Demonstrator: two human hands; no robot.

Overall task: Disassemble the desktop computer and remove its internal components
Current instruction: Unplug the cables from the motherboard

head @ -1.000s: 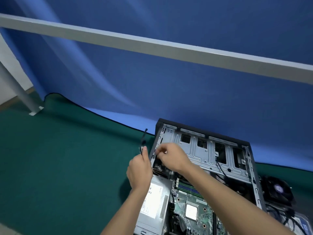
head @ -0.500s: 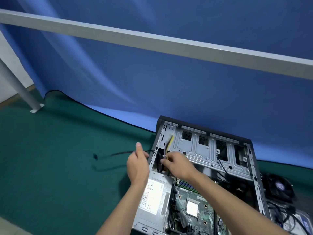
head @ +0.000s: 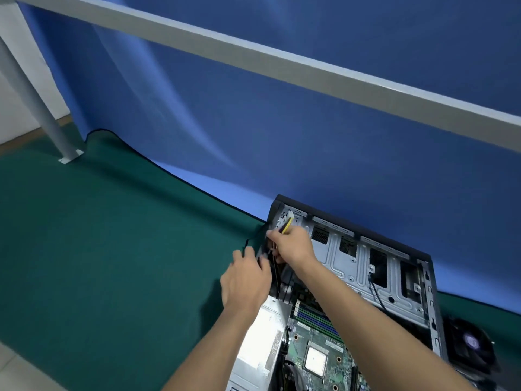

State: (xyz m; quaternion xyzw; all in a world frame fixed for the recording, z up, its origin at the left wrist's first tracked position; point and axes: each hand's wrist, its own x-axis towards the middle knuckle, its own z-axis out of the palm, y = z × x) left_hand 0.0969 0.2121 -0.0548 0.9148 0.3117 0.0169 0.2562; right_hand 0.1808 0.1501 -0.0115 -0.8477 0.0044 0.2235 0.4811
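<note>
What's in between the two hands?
In the head view, black cables and the computer case's dark left edge lie between the left hand and the right hand, which holds a yellow-wired connector.

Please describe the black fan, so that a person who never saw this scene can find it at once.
Find the open computer case lying on the green mat. Look just outside its right wall, near the picture's lower right edge. There the black fan lies loose on the mat, alone outside the case, with a pale purple hub.

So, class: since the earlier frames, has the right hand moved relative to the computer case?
Yes. The right hand has moved toward the case's far-left corner, lifting yellow-wired cables.
</note>
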